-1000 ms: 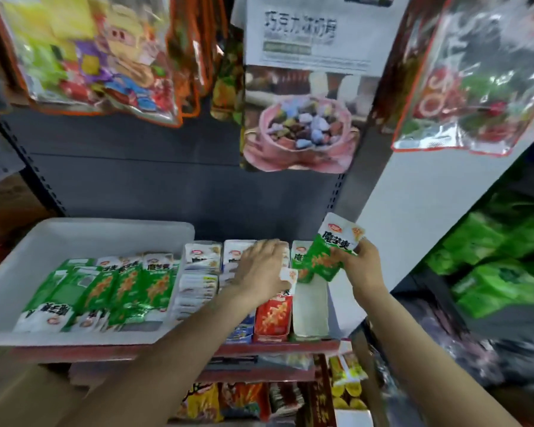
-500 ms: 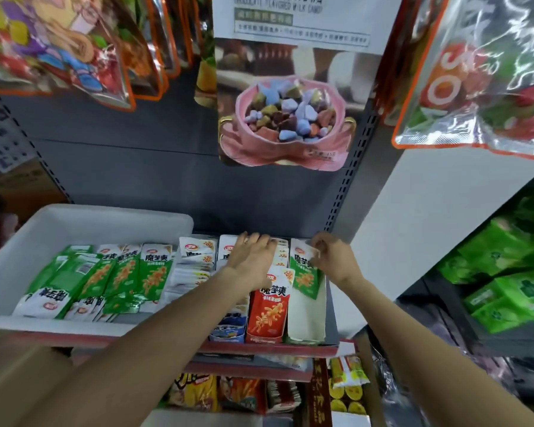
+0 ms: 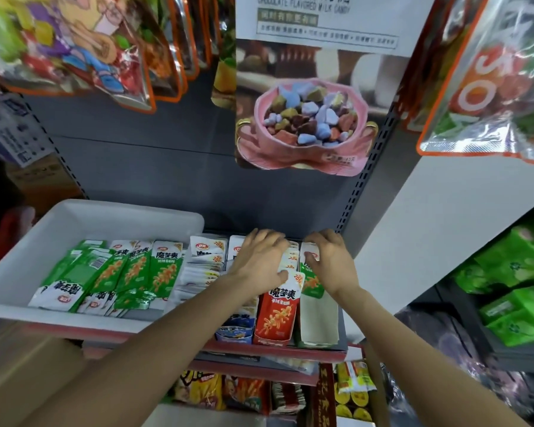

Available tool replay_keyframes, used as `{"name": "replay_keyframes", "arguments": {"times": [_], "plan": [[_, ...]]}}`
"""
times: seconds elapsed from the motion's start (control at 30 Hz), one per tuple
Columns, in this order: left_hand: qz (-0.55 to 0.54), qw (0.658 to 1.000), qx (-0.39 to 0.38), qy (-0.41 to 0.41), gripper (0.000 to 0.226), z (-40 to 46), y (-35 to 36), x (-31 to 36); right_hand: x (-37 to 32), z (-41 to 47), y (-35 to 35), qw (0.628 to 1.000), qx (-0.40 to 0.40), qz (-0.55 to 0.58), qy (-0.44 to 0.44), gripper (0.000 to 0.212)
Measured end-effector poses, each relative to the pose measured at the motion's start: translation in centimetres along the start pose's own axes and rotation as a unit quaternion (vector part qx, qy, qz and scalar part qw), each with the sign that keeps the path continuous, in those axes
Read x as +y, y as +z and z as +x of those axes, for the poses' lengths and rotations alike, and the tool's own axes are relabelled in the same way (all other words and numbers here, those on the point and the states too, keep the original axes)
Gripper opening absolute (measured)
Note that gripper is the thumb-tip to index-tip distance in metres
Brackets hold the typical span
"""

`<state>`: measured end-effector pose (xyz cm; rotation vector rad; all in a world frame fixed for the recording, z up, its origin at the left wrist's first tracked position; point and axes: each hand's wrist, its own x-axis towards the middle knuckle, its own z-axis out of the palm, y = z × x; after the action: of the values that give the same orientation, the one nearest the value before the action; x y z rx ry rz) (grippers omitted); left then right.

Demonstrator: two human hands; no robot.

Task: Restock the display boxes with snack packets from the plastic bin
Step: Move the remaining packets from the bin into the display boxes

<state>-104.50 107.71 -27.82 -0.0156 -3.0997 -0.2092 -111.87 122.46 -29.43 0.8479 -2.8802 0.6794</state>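
Our right hand (image 3: 329,261) sits just right of centre in the frame, fingers curled over the top edge of a green snack packet (image 3: 311,280) that it is seating at the back of the rightmost display box (image 3: 318,322). Our left hand (image 3: 259,263) lies just beside it toward the centre, fingers bent over the tops of the red packets (image 3: 278,309) in the neighbouring box, seemingly holding that row steady; whether it actually pinches one we cannot tell. The two hands are near each other but not touching.

The rightmost box is mostly bare: its pale floor runs from the green packet toward the lower edge of the frame, so we judge there is room for many more.

The supply lies to the left. The white plastic bin (image 3: 74,217) fills the left middle of the frame, touching the display boxes along its right side, and the green packets (image 3: 130,272) inside lie flat, overlapping, with their long axes running from the near edge toward the shelf back, roughly parallel to the boxes. Our left hand is the nearer one to the bin; the right would have to cross over the left arm and the filled boxes to reach it.

Above, bags hang from the shelf wall, among them a chocolate candy bag (image 3: 305,118) at upper centre.
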Motion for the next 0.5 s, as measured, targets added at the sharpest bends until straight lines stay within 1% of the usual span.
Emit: {"name": "replay_keyframes", "arguments": {"times": [0.1,0.17,0.27,0.33,0.4,0.5], "plan": [[-0.086,0.992,0.089,-0.028,0.040,-1.5,-1.2,-1.3,-3.3,0.3,-0.3,0.996,-0.013,0.082,-0.026,0.027],[-0.139,0.980,0.127,-0.064,0.029,-3.0,-1.7,-3.2,-6.1,0.7,-0.4,0.992,-0.023,0.119,-0.046,0.027],[-0.236,0.947,0.178,-0.129,0.014,-6.1,-2.1,-7.4,-11.0,1.1,0.4,0.981,-0.050,0.168,-0.077,0.026],[-0.275,0.922,0.192,-0.193,0.012,-8.4,-2.2,-10.6,-14.6,1.1,1.6,0.974,-0.075,0.190,-0.095,0.026],[-0.288,0.902,0.194,-0.256,0.009,-10.6,-2.0,-13.9,-18.1,1.1,3.4,0.968,-0.108,0.196,-0.114,0.027],[-0.287,0.889,0.160,-0.318,0.003,-13.7,-1.0,-19.3,-23.0,1.7,7.2,0.965,-0.158,0.165,-0.131,0.028]]}}
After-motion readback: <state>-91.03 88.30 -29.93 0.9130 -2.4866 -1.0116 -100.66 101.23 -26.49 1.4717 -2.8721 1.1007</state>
